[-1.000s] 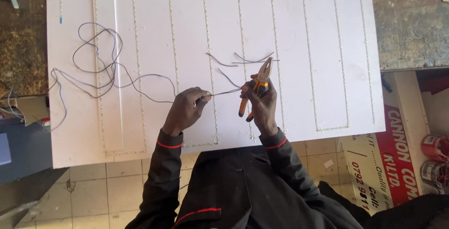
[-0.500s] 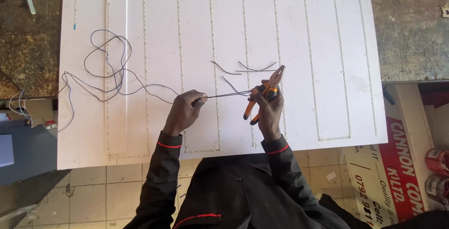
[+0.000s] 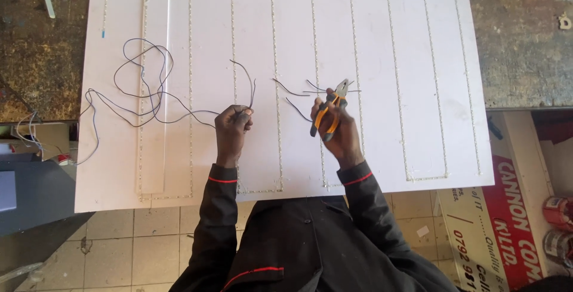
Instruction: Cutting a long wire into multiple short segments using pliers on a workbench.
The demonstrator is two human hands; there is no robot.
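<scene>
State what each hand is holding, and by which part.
Left hand pinches the dark wire near its free end; right hand grips the pliers by their orange handles.

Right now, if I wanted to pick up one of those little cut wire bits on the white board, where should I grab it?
Probably the short wire piece lying loose left of the pliers. Pinch it at its middle, coming straight down from above: it lies flat on the white board, thin and slightly curved, so no side gets under it. The right hand holding the pliers is closest.
</scene>
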